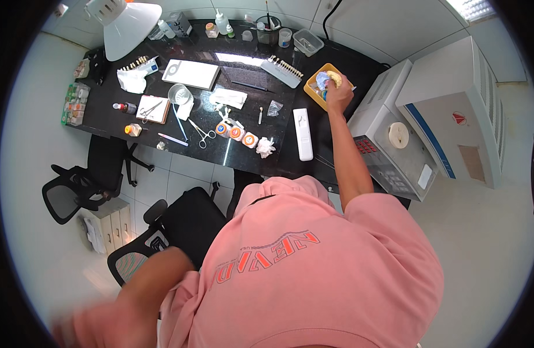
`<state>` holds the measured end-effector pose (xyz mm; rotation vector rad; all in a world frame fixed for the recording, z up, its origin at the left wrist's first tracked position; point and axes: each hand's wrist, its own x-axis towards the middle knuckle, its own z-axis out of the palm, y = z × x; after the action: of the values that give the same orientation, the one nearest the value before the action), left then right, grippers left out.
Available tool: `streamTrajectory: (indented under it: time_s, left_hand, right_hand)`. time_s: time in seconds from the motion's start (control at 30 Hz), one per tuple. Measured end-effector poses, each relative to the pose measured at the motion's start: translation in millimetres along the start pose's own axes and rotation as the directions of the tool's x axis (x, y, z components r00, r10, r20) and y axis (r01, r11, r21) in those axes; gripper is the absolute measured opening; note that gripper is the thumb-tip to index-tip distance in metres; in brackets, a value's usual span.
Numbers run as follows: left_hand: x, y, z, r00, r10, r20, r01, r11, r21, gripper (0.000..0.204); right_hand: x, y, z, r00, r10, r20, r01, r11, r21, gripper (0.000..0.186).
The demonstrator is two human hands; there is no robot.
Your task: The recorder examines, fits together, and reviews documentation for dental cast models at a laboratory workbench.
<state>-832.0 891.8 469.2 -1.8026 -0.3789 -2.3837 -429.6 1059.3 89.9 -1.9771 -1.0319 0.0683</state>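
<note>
My right hand (pixel 339 96) reaches over a yellow plastic tray (pixel 315 98) at the right of the black counter. Its fingers are closed on a pale yellow, arch-shaped piece (pixel 335 78) that looks like a dental cast. A bluish-lilac piece (pixel 322 79) lies beside it in the tray, along with smaller things I cannot make out. My left hand (pixel 99 325) is down at the lower left, away from the counter and smeared by motion, so its fingers do not show clearly.
A white oblong case (pixel 303 134), capped jars (pixel 237 133), scissor-like forceps (pixel 203 134), a glass cup (pixel 179 94) and a tooth shade guide (pixel 282 72) lie across the counter (pixel 255 159). A boxy grey machine (pixel 389 139) stands right of my arm. Office chairs (pixel 189 220) stand below.
</note>
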Motion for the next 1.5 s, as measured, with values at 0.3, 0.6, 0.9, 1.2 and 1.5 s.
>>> streamTrajectory:
  time_s: [0.3, 0.6, 0.9, 1.2, 1.5]
  left_hand:
    - [-256, -77, 75, -0.413, -0.72, 0.557, 0.893, -0.439, 0.095, 0.046]
    - [-254, -56, 104, -0.33, -0.693, 0.641, 0.858, -0.504, -0.103, 0.044]
    - [-245, -44, 94, -0.316, -0.687, 0.654, 0.766, -0.591, -0.251, 0.049]
    - [-232, -39, 92, -0.215, -0.722, 0.658, 0.822, -0.498, -0.277, 0.056]
    - [-226, -35, 92, -0.047, -0.79, 0.612, 0.958, -0.208, -0.195, 0.055]
  right_hand:
    - [-63, -100, -102, 0.808, 0.164, 0.566, -0.589, 0.267, 0.763, 0.026]
    - [-87, -141, -144, 0.754, 0.107, 0.648, -0.652, 0.246, 0.717, 0.029]
    - [-85, -151, -159, 0.693, 0.006, 0.721, -0.655, 0.424, 0.626, 0.033]
    - [-80, -135, -178, 0.635, -0.261, 0.727, -0.747, 0.03, 0.664, 0.068]
    - [-85, -133, -186, 0.586, -0.268, 0.764, -0.788, 0.029, 0.615, 0.073]
